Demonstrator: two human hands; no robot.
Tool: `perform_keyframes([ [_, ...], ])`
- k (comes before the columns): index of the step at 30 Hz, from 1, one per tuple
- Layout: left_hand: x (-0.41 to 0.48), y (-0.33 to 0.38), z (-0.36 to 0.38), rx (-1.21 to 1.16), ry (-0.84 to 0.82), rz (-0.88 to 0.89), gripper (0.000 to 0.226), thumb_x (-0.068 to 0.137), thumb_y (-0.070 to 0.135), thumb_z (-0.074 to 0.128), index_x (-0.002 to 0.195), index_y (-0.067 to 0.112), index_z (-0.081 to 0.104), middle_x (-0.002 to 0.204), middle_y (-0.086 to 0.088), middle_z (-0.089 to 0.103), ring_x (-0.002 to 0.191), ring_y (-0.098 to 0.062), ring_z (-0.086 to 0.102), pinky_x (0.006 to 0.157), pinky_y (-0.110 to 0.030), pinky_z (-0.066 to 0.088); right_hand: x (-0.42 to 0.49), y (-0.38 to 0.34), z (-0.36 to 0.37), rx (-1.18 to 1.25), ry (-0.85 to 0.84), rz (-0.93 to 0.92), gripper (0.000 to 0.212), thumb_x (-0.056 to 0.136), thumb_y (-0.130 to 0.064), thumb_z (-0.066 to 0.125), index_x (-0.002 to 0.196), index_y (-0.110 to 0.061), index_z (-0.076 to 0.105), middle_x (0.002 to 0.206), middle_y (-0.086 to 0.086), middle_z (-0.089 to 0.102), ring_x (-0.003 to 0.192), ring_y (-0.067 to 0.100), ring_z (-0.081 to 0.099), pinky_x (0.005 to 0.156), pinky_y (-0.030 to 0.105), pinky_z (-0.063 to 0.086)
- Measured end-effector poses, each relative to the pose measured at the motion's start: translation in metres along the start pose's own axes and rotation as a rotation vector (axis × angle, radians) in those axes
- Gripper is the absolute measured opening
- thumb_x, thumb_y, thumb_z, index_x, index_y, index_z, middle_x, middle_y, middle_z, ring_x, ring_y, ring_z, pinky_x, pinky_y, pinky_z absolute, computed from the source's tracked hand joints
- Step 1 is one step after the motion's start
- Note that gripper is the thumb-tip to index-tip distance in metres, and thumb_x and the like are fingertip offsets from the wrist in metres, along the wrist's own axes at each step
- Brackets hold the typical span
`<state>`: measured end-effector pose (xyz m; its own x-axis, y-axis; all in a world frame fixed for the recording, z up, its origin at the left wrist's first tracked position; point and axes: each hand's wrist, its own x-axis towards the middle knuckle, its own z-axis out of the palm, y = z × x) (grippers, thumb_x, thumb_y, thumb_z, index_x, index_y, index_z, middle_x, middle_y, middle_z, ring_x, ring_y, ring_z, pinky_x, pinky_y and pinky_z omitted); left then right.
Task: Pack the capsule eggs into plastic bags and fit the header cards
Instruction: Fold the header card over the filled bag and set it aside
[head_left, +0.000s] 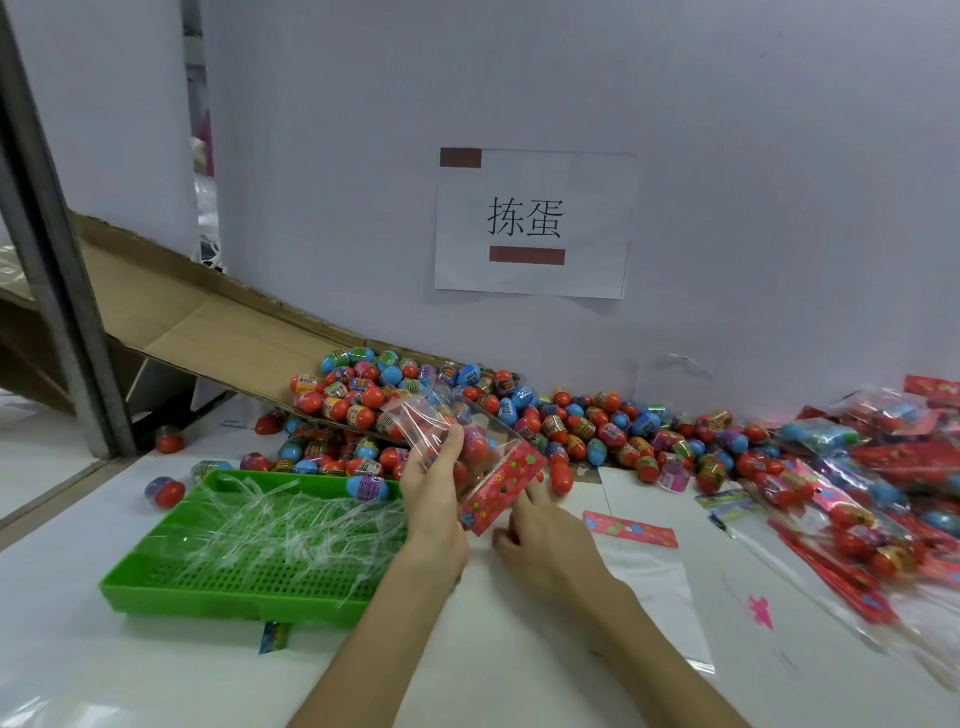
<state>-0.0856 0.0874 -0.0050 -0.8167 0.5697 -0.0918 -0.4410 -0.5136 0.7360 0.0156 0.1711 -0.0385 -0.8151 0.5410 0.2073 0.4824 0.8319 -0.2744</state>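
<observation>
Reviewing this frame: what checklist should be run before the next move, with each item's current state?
1. Grip: the left hand holds the filled bag: ok.
2. Contents: eggs sit inside the filled bag: ok; count cannot tell.
3. The header card is on the bag's end: ok; fully seated cannot tell.
4. The right hand is at the header card; firm hold: cannot tell.
5. An empty bag lies ready nearby: ok.

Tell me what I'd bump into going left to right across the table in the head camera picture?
Stray egg → green tray → held bag, gripped by the left hand → spare header card lying flat → pile of finished packs.
</observation>
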Motion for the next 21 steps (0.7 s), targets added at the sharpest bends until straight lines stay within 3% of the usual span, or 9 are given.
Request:
perform_keyframes([
  [2, 0.0, 0.0, 0.0, -0.008, -0.003, -0.012, 0.026, 0.091, 0.03, 0.078, 0.115, 0.022, 0.072, 0.094, -0.002, 0.081, 0.086, -0.021, 0.079, 0.066, -0.039, 0.064, 0.0, -0.003, 0.002, -0.026, 0.047, -0.032, 0.044, 0.101, -0.03, 0.046, 0.144, -0.022, 0.042, 0.145, -0.004, 0.045, 0.086, 0.011, 0.051, 0.057, 0.022, 0.038],
  [6, -0.002, 0.0, -0.001, 0.015, -0.042, -0.03, 0.031, 0.088, 0.024, 0.081, 0.117, 0.018, 0.074, 0.103, -0.01, 0.08, 0.092, -0.027, 0.079, 0.07, -0.043, 0.064, -0.006, 0.002, 0.002, 0.055, 0.142, -0.047, 0.02, 0.102, -0.028, 0.05, 0.12, -0.022, 0.057, 0.118, -0.005, 0.062, 0.088, 0.016, 0.059, 0.071, 0.032, 0.051],
  [9, -0.004, 0.001, -0.001, 0.055, -0.087, -0.032, 0.034, 0.088, 0.021, 0.08, 0.121, 0.017, 0.073, 0.106, -0.014, 0.079, 0.094, -0.03, 0.078, 0.069, -0.041, 0.063, -0.008, 0.009, -0.002, 0.229, 0.192, 0.034, 0.003, 0.1, -0.026, 0.056, 0.098, -0.028, 0.058, 0.095, -0.013, 0.063, 0.083, 0.015, 0.06, 0.063, 0.021, 0.043],
  [10, -0.005, 0.002, 0.0, 0.072, -0.106, -0.021, 0.034, 0.089, 0.02, 0.08, 0.122, 0.018, 0.072, 0.108, -0.015, 0.078, 0.095, -0.031, 0.077, 0.07, -0.041, 0.063, -0.008, 0.013, -0.005, 0.319, 0.237, 0.081, 0.008, 0.1, -0.025, 0.056, 0.094, -0.03, 0.058, 0.09, -0.015, 0.063, 0.08, 0.011, 0.06, 0.061, 0.018, 0.04],
  [12, -0.008, 0.001, 0.002, 0.127, -0.149, 0.021, 0.033, 0.089, 0.018, 0.08, 0.121, 0.019, 0.073, 0.109, -0.015, 0.078, 0.097, -0.034, 0.077, 0.075, -0.041, 0.063, -0.008, 0.026, -0.017, 0.483, 0.362, 0.145, 0.018, 0.102, -0.021, 0.057, 0.109, -0.035, 0.065, 0.092, -0.017, 0.067, 0.073, 0.001, 0.059, 0.06, 0.013, 0.039],
  [15, -0.013, -0.001, 0.007, 0.247, -0.225, 0.125, 0.03, 0.088, 0.013, 0.08, 0.116, 0.022, 0.072, 0.103, -0.008, 0.08, 0.088, -0.033, 0.078, 0.067, -0.035, 0.064, -0.009, 0.044, -0.043, 0.693, 0.541, 0.177, 0.035, 0.103, -0.014, 0.057, 0.135, -0.026, 0.061, 0.098, -0.006, 0.07, 0.056, 0.0, 0.052, 0.052, 0.015, 0.041],
  [19, -0.014, -0.005, 0.008, 0.402, -0.246, 0.239, 0.034, 0.087, 0.015, 0.082, 0.115, 0.031, 0.071, 0.111, -0.005, 0.076, 0.086, -0.027, 0.078, 0.067, -0.034, 0.064, -0.014, 0.049, -0.069, 0.876, 0.731, 0.097, 0.026, 0.102, -0.013, 0.058, 0.124, -0.026, 0.056, 0.106, 0.001, 0.067, 0.081, 0.011, 0.063, 0.067, 0.025, 0.052],
  [21, -0.015, -0.007, 0.006, 0.583, -0.247, 0.361, 0.037, 0.086, 0.018, 0.083, 0.11, 0.041, 0.068, 0.11, 0.002, 0.073, 0.089, -0.018, 0.076, 0.074, -0.031, 0.063, -0.015, 0.045, -0.073, 0.856, 0.734, 0.037, 0.022, 0.103, -0.014, 0.056, 0.123, -0.023, 0.058, 0.105, 0.001, 0.066, 0.084, 0.011, 0.064, 0.068, 0.021, 0.053],
])
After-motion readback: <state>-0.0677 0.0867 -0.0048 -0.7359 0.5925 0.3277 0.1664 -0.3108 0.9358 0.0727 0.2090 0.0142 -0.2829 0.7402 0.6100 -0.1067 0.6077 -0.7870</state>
